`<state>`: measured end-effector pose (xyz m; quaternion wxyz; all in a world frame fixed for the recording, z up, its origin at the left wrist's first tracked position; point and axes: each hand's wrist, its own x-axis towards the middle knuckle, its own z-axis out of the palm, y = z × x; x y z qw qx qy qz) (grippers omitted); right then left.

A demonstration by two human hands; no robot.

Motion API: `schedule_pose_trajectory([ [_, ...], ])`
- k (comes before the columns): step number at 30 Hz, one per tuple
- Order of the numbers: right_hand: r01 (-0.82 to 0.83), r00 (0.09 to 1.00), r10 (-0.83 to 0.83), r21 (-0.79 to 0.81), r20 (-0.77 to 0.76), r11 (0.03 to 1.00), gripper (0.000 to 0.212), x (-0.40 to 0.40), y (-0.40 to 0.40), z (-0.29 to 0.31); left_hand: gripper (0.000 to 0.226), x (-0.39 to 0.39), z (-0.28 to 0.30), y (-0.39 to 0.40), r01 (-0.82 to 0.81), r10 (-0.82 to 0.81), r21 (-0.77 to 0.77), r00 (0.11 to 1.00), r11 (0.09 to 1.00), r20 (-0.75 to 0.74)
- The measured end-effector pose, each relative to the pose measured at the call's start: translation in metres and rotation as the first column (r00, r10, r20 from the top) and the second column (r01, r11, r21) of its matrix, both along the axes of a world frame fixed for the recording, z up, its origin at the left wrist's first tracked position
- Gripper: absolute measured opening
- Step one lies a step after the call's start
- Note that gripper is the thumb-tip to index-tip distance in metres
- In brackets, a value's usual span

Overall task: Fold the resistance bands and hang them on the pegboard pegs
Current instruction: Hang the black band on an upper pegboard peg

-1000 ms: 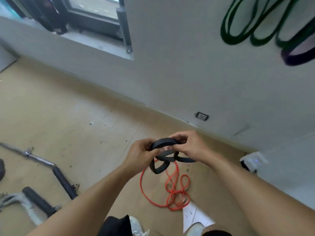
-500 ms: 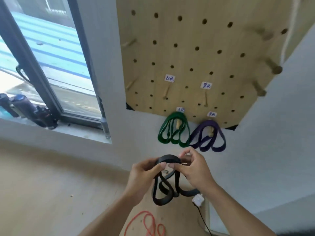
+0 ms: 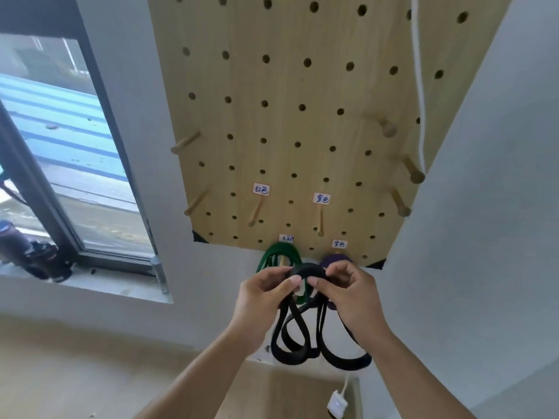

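Both hands, left [image 3: 263,297] and right [image 3: 351,294], pinch the folded black band [image 3: 298,337] at its top, loops dangling, just below the pegboard [image 3: 302,122]. Hanging is the step in hand; next the top loop must rise onto the bare peg [image 3: 320,222] (far, right of centre).

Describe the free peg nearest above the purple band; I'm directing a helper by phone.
On the wooden pegboard, find the purple folded band hanging at the bottom edge. Just above-left, a bare wooden peg sticks out under a handwritten white label; the other labelled bare peg stands further left.
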<state>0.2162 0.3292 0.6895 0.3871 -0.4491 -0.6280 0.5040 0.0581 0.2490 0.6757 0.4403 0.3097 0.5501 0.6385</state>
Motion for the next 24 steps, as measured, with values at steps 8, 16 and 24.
schedule_pose_trajectory([
  [8, -0.106, 0.993, 0.105, -0.022, -0.047, 0.994, 0.026, 0.003, 0.065, 0.007, 0.015, 0.009, 0.014, 0.058, -0.111, 0.109, -0.030, 0.992, 0.993, -0.064],
  [16, -0.145, 0.988, 0.143, -0.042, -0.055, 0.989, 0.018, -0.002, 0.115, 0.005, 0.033, 0.008, 0.027, 0.108, -0.166, 0.160, -0.045, 0.980, 0.985, -0.117],
  [24, -0.021, 1.000, 0.021, -0.004, -0.022, 1.000, 0.018, -0.019, 0.146, 0.000, 0.025, -0.015, 0.022, 0.152, -0.128, 0.096, -0.094, 0.952, 0.987, -0.291],
])
